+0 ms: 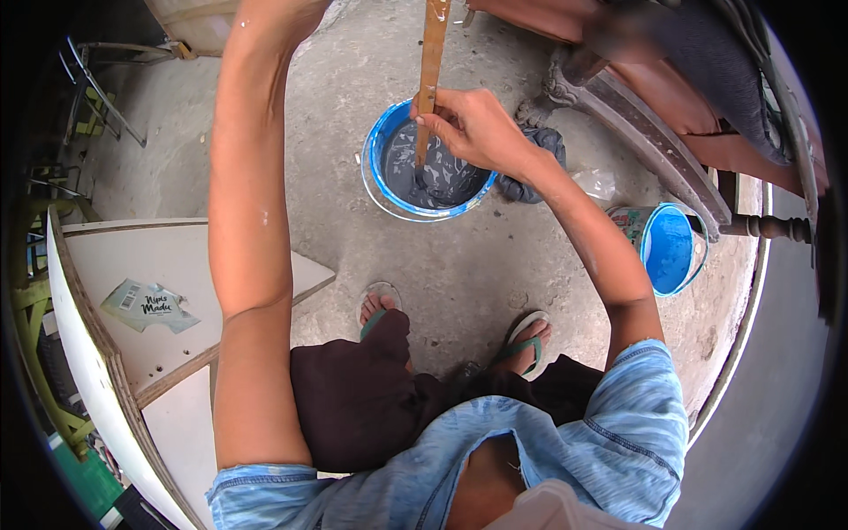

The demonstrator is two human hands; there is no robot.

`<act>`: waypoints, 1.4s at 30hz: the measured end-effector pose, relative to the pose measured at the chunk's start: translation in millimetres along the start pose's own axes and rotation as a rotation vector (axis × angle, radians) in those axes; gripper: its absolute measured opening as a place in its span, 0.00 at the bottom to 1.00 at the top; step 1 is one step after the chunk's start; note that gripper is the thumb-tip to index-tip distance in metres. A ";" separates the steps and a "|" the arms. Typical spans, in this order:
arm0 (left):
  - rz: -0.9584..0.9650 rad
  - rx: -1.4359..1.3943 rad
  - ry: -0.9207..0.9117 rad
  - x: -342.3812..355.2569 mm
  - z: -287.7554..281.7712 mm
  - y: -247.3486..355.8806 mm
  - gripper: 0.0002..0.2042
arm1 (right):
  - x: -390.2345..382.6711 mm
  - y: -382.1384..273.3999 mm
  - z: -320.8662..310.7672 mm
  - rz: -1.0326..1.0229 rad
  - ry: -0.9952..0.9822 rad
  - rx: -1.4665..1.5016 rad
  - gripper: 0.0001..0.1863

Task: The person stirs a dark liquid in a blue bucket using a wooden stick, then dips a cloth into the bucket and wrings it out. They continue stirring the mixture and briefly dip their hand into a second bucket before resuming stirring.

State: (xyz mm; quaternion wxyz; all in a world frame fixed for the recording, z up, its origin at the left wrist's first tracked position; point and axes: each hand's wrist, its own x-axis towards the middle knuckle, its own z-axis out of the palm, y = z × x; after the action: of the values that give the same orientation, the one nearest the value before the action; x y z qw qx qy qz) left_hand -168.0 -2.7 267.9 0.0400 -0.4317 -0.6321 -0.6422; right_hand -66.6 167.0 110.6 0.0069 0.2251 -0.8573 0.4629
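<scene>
A blue bucket (491,191) with a wire handle stands on the concrete floor, holding thick dark grey paint-like liquid (402,168). A flat wooden stick (431,66) rises from this liquid, its lower end dipped in and its top cut off by the frame. Over the bucket's far rim, my right hand (481,131) is closed round the stick, thumb and fingers pinching it. My left arm stretches forward to the upper edge, where only the wrist and base of my left hand (278,11) show. Its fingers lie outside the picture.
To the right, a second blue-lined bucket (670,252) lies tilted beside a dark carved wooden piece (654,146). Dark crumpled cloth (539,163) touches the first bucket's right side. A white board structure (150,265) stands at left. My sandalled feet (527,343) are below the bucket.
</scene>
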 end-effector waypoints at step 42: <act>-0.023 -0.045 0.065 -2.3 -10.0 -16.6 0.07 | -4.2 5.9 15.2 -0.083 -0.033 0.093 0.08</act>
State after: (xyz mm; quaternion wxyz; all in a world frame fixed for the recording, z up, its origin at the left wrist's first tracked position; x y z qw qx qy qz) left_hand -181.5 -9.0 255.4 0.0434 -0.4042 -0.6207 -0.6704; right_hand -62.2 159.3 96.4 0.0016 0.2681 -0.8248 0.4978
